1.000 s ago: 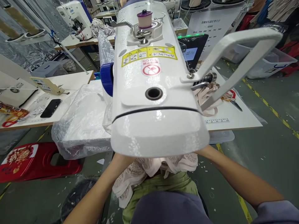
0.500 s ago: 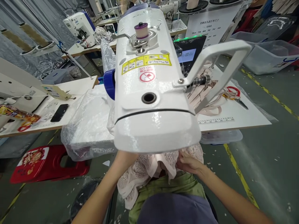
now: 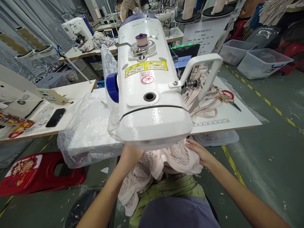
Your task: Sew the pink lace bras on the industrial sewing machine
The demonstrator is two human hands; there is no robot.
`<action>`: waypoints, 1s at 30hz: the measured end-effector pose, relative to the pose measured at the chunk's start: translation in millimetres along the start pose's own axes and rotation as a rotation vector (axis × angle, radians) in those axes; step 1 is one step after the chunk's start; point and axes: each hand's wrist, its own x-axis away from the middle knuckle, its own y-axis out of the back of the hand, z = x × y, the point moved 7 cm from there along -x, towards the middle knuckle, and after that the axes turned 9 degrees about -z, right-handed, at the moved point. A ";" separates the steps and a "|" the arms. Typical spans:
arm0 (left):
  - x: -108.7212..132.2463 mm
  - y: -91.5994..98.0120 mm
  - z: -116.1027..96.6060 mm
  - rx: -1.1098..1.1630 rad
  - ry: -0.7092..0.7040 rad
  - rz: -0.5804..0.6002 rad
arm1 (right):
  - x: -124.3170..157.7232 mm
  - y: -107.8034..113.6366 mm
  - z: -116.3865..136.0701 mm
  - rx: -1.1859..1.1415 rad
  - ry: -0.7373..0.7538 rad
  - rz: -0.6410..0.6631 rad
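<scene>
A white sewing machine (image 3: 149,95) fills the middle of the view, seen from above, with a purple bobbin (image 3: 142,40) on top. Below its near end lies a bundle of pale pink lace fabric (image 3: 152,167) over my lap. My left hand (image 3: 129,152) reaches under the machine head at the fabric; its fingers are hidden. My right hand (image 3: 199,152) rests on the right side of the lace bundle, fingers curled against it.
Pink straps (image 3: 201,95) and red-handled scissors (image 3: 229,96) lie on the white table (image 3: 237,117) to the right. A clear plastic bag (image 3: 87,126) hangs at left. A black phone (image 3: 55,117) sits on the left table. Red stool (image 3: 38,172) on floor. Plastic bins (image 3: 263,61) far right.
The view has pulled back and tilted a little. My right hand has come out from under the machine and shifted right onto the lace fabric, which is now pulled further into sight.
</scene>
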 end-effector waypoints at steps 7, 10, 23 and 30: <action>41.7 34.2 -50.9 -0.099 -0.184 -0.155 | 24.3 20.6 51.0 0.083 0.233 -0.105; 81.0 35.9 -110.3 -0.033 -0.537 -0.230 | 52.2 -7.1 57.1 0.153 0.322 0.028; 55.4 -5.8 -21.1 0.057 0.268 0.213 | 43.9 -93.7 60.1 0.861 0.572 0.156; 30.1 -4.9 -11.8 -0.056 0.024 0.080 | 31.1 -104.0 80.2 0.855 0.587 0.132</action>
